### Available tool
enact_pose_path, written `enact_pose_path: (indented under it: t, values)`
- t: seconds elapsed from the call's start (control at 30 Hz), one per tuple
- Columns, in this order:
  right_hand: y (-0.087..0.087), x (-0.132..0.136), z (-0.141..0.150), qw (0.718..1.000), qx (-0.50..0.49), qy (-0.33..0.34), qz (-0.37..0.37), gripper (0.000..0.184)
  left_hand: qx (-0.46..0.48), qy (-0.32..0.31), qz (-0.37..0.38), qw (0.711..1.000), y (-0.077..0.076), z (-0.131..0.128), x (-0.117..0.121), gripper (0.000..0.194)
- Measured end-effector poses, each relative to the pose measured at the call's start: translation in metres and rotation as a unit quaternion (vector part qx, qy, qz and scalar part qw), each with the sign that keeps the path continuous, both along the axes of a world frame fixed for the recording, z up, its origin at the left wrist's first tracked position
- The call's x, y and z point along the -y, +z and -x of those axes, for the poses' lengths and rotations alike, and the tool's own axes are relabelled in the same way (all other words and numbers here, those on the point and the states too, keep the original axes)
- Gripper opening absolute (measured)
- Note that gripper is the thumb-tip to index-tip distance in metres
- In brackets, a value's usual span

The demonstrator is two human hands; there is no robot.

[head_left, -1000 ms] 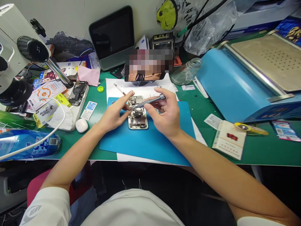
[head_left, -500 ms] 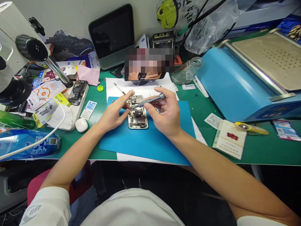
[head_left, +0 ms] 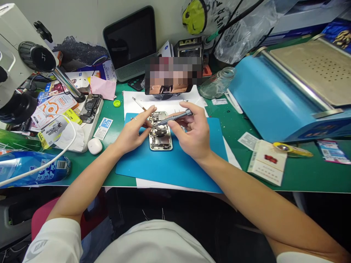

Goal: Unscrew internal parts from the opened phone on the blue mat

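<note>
The grey screwdriver is held slantwise in the right grip, seemingly so that its tip can be guided beside the left grip. Between the 2 grips, the opened phone is laid on the blue mat, perhaps for protection. Whether anything is pinched by the left grip cannot be told. Compared with 0.5 s earlier, hardly any change is seen.

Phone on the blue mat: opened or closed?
Open: the phone shows its inner parts within a pale rim, beneath the grey tool in the right hand.
</note>
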State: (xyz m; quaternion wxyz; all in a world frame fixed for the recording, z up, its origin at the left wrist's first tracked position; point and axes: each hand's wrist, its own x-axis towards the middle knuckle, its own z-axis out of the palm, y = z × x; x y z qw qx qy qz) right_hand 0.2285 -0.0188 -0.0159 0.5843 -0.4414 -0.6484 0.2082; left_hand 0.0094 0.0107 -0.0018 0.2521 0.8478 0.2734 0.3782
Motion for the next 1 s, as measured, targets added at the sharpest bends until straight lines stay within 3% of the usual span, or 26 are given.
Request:
enact_pose_path:
  t: [1.0]
  values:
    - [0.0024,0.0005,0.0003,1.0,0.0,-0.005,0.002,0.047,-0.005,-0.005,0.004,1.0,0.0003,-0.0008,-0.0006,0.072]
